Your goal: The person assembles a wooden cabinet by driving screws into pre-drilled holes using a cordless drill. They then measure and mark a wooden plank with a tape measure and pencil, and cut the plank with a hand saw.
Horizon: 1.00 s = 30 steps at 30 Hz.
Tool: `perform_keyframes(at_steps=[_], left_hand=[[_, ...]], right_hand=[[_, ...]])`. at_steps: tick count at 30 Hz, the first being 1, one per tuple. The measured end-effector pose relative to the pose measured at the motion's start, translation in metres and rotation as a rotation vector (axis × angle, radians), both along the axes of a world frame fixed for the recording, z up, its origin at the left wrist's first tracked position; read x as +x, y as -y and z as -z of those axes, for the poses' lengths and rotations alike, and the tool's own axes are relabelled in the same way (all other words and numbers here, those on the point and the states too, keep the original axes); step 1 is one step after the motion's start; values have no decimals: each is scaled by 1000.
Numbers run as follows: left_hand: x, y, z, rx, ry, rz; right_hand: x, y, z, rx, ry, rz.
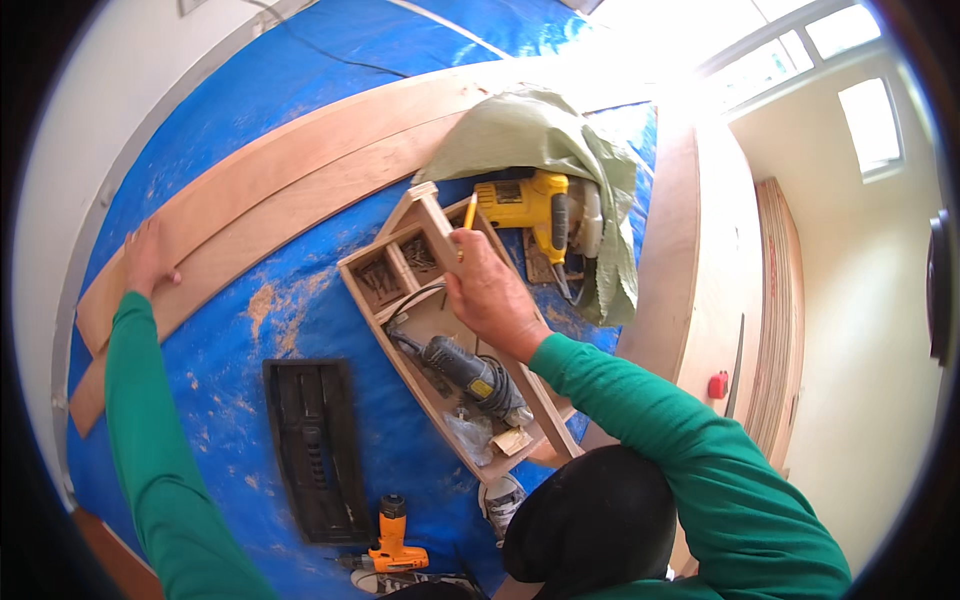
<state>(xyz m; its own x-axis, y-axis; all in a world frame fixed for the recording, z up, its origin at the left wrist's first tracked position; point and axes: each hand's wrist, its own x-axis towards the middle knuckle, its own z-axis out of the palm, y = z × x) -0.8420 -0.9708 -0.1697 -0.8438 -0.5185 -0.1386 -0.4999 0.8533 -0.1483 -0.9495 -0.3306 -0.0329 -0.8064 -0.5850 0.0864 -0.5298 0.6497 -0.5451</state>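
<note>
Two long, light wooden boards [290, 165] lie overlapping on a blue sheet, curving across the far left. My left hand [147, 258] rests on their near left end, fingers spread. My right hand [490, 300] is closed around a yellow pencil [469, 212], its tip pointing up and away. This hand hovers over or touches a wooden toolbox [405, 385]; I cannot tell which. Inside the box are a dark corded power tool [470, 375], a clear plastic bag [468, 437] and small compartments of screws [378, 280].
Behind the toolbox sits a yellow power tool [515, 203], partly under a green cloth or bag [535, 125]. Nearer are a black tray-like case [315, 450] and an orange drill [395, 540] beside my shoes. Upright wooden panels [700, 270] and a red object [718, 385] are at right.
</note>
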Motion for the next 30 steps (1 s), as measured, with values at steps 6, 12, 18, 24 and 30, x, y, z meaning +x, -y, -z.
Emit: perform_keyframes(at_steps=[6,12,18,24,30], left_hand=[[46,-55,-71,-84,-127,158],[113,-135,-227,31,-337,410],[212,-291,-419,128,-324,279],[314,-431,-520,260,-120,391],[411,-485,-448,1431,214,-156]], right_hand=[[-2,-2,2,-74,-19,-21],[-4,-6,14,-106,-45,3],[14,-15,-5,-84,-30,61],[87,-131,-61,27,-38,-93],[195,-294,-108,-305,70,3]])
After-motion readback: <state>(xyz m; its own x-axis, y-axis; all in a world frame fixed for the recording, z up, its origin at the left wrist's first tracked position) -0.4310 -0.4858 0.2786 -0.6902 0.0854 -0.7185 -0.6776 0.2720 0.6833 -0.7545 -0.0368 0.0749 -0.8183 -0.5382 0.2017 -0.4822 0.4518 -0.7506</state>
